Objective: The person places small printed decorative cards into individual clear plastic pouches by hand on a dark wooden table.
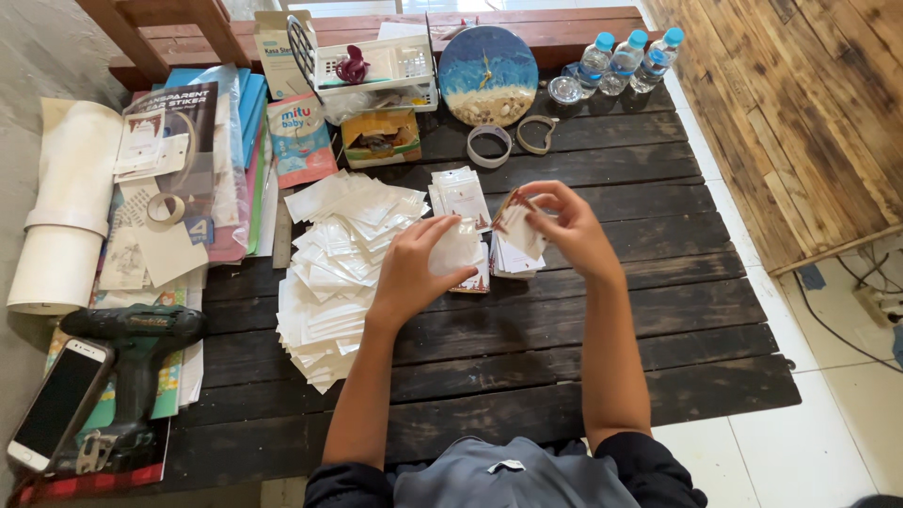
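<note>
My left hand holds a small clear plastic sleeve over the dark wooden table. My right hand pinches a small white printed card just to the right of the sleeve, its corner close to the sleeve's edge. Under both hands lie a short stack of similar cards and a packed sleeve. A large loose heap of white sleeves spreads to the left of my left hand. Another small stack of packed cards lies beyond my hands.
A green cordless drill and a phone lie at the near left. Sticker sheets, a white roll, tape rings, a round blue clock, a white basket and three water bottles line the far side.
</note>
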